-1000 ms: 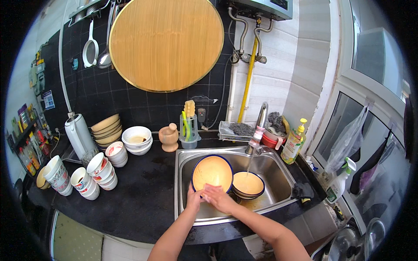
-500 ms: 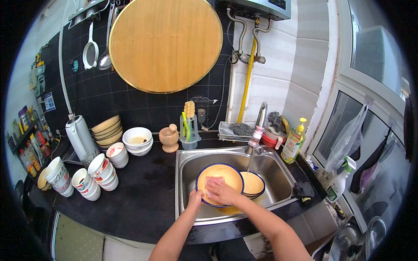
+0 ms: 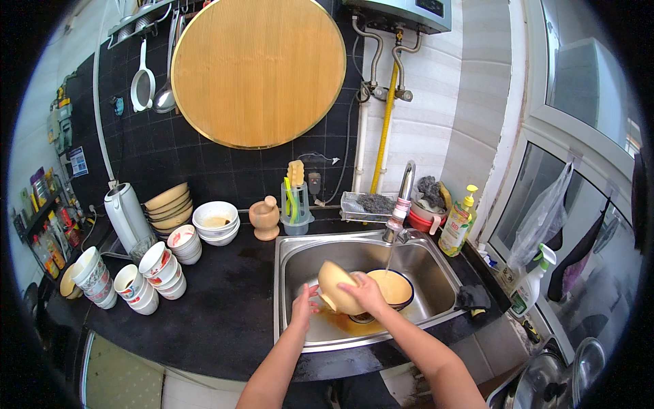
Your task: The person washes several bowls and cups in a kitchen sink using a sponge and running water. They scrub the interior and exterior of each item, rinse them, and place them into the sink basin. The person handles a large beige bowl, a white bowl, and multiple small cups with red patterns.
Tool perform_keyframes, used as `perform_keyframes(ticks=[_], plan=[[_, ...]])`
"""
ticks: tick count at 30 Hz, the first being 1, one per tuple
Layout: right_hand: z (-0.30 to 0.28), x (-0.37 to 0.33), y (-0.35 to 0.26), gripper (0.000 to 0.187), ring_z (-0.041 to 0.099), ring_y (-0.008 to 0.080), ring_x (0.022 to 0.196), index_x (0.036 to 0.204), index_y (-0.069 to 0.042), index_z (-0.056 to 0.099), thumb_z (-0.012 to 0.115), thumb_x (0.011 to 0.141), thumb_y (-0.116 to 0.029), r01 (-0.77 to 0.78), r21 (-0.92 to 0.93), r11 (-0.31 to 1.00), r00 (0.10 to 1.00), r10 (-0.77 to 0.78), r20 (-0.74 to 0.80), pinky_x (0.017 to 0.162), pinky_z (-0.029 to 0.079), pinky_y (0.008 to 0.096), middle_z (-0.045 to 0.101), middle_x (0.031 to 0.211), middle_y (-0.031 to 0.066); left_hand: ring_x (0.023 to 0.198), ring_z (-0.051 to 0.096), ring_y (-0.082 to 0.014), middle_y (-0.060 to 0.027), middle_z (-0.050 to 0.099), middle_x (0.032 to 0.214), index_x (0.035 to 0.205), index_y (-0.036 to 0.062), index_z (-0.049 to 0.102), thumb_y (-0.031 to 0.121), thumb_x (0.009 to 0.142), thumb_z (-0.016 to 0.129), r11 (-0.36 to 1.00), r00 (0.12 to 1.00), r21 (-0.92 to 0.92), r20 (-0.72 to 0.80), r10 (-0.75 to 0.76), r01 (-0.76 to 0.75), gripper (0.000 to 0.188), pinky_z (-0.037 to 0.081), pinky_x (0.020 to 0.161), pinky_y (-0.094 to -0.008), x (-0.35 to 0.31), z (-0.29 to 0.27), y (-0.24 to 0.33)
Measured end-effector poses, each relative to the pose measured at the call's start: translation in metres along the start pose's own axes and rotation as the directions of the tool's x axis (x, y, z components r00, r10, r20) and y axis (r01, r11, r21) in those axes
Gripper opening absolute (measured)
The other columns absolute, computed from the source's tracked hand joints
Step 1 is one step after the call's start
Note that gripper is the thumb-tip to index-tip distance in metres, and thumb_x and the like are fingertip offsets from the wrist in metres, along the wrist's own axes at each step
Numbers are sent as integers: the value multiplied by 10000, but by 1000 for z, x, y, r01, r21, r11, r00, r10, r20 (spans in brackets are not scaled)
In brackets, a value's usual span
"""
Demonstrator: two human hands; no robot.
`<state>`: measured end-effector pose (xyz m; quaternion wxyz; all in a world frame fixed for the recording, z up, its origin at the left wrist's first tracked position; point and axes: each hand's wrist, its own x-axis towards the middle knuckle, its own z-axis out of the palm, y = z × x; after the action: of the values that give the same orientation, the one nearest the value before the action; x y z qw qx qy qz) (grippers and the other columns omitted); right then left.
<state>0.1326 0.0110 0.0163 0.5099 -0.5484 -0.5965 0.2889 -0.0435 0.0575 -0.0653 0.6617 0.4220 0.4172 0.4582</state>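
Observation:
My right hand [image 3: 366, 292] grips a cream-yellow bowl [image 3: 332, 281] by its edge. The bowl is tipped on its side above the left part of the steel sink [image 3: 293, 255], with its outside and foot facing left. My left hand [image 3: 304, 307] is just left of the bowl's foot, fingers apart and holding nothing. Beneath the faucet [image 3: 402, 215], another yellow bowl [image 3: 393, 285] with a dark blue rim stands in the sink, and a thin stream of water runs into it. Brownish water lies on the sink bottom. Part of a further patterned dish below the held bowl is mostly hidden.
Left on the black counter [image 3: 225, 300] stand stacked small bowls [image 3: 163, 273], white bowls [image 3: 216, 221], yellow bowls [image 3: 169, 208], a kettle [image 3: 128, 215] and a wooden mortar [image 3: 264, 217]. A soap bottle [image 3: 458, 225] and a spray bottle [image 3: 533, 283] stand right of the sink.
The held bowl, lying face up with my right hand inside it, has been tipped onto its side. My right hand now grips its edge; my left hand has come off it.

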Motion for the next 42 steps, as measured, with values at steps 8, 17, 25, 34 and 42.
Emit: perform_keyframes(ticks=[8, 17, 25, 34, 42], plan=[[-6, 20, 30, 585, 557, 165, 911, 1200, 15, 389, 629, 803, -341, -231, 766, 600, 898, 434, -69, 798, 462, 296, 563, 1044, 90, 1014, 534, -226, -99, 520, 1155, 1178, 68, 464, 438, 909, 366, 876, 978, -436, 107, -177, 206, 468, 427, 869, -364, -9, 7, 9], [1, 20, 70, 309, 537, 223, 1004, 1140, 48, 494, 461, 902, -147, -117, 214, 970, 884, 200, -422, 843, 419, 295, 566, 1109, 141, 1042, 535, -215, -112, 557, 1114, 1136, 8, 472, 198, 929, 395, 750, 978, -662, 150, 143, -8, 292, 425, 911, -365, -8, 1, 17], [41, -37, 45, 363, 424, 265, 1190, 1216, -3, 459, 454, 859, -71, 97, -67, 993, 973, -109, -204, 963, 335, 301, 451, 1251, 209, 1094, 500, -205, -110, 506, 1189, 1190, 24, 423, 177, 906, 458, 658, 979, -742, 13, 204, -127, 325, 410, 936, -360, -5, 6, 25], [37, -18, -34, 408, 342, 331, 1228, 1192, -89, 498, 507, 786, -55, 502, -380, 776, 860, -496, 124, 1030, 239, 444, 434, 1282, 132, 972, 547, -146, -52, 556, 1085, 1188, 66, 446, 121, 888, 477, 955, 962, -284, 225, 153, -85, 307, 450, 829, -290, -18, 30, 35], [-25, 83, 54, 293, 542, 146, 902, 1053, -37, 582, 456, 891, -247, 32, 64, 997, 991, -23, -130, 827, 399, 263, 600, 982, 68, 903, 559, -100, -62, 587, 1043, 1150, 0, 484, 89, 853, 546, 988, 901, -71, 405, 156, -139, 316, 442, 802, -244, -47, 46, 56]])
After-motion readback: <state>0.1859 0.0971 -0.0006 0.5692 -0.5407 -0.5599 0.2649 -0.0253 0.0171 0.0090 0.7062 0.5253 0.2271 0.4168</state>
